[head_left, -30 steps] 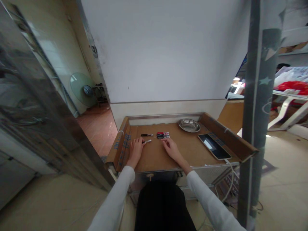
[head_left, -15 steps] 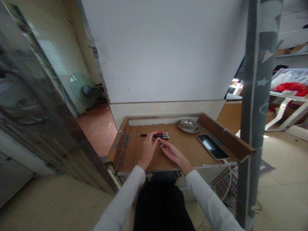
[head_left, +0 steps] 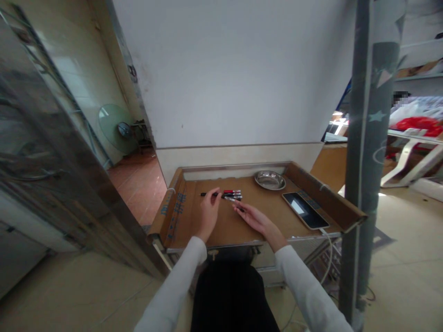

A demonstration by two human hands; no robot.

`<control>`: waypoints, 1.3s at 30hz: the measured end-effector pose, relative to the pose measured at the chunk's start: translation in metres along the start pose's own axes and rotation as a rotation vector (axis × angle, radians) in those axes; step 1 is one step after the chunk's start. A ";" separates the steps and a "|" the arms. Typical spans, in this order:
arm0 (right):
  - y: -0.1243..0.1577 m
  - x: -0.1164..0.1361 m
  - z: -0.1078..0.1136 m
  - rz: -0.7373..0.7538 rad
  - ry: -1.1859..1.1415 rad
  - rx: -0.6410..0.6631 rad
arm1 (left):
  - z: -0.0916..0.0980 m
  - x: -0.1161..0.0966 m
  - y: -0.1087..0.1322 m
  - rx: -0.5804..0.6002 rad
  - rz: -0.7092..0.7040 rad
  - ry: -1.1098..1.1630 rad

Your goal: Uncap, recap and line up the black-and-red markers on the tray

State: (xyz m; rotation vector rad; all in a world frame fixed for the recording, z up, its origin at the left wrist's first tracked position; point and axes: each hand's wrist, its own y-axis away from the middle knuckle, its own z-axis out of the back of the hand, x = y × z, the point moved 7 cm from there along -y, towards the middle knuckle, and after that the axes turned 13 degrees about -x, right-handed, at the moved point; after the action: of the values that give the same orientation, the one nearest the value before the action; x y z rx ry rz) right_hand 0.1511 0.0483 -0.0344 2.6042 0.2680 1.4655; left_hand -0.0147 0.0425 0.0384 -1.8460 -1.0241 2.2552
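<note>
My left hand point(head_left: 208, 212) is above the left middle of the cardboard-lined tray point(head_left: 194, 221), thumb and fingertips pinched together. From near those fingertips a slim pale pen piece point(head_left: 229, 198) points towards my right hand; where it ends is too small to tell. My right hand point(head_left: 256, 218) lies palm partly up, with its fingers closed on a dark pen part point(head_left: 240, 209). Just beyond the hands, a red pen point(head_left: 231, 191) and dark pens point(head_left: 236, 194) with shiny ends lie side by side. A dark pen end point(head_left: 203, 194) shows left of my left fingers.
A round steel dish point(head_left: 270, 180) stands at the tray's back right. In front of it lies a phone point(head_left: 306, 210) with a white cable point(head_left: 330, 258) hanging over the front edge. Raised cardboard sides border the tray; a grey post point(head_left: 367, 138) rises to its right.
My hands have moved apart, the left one leftwards and the right one slightly to the right. The slim pale piece now shows between them. The pens, dish and phone stay in place.
</note>
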 end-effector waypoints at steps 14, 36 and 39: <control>0.004 0.033 0.006 0.709 0.681 -0.202 | -0.055 0.028 0.027 0.396 -0.223 -0.315; 0.008 0.033 0.008 0.966 1.621 -0.467 | -0.056 0.024 0.024 0.432 -0.341 -0.442; 0.006 0.035 0.005 0.969 1.634 -0.489 | -0.055 0.023 0.022 0.399 -0.356 -0.468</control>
State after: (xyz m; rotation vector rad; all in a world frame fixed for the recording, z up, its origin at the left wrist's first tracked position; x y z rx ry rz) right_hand 0.1735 0.0500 -0.0063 0.5370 -1.1559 2.9655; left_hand 0.0360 0.0605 0.0041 -0.9268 -0.7813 2.4735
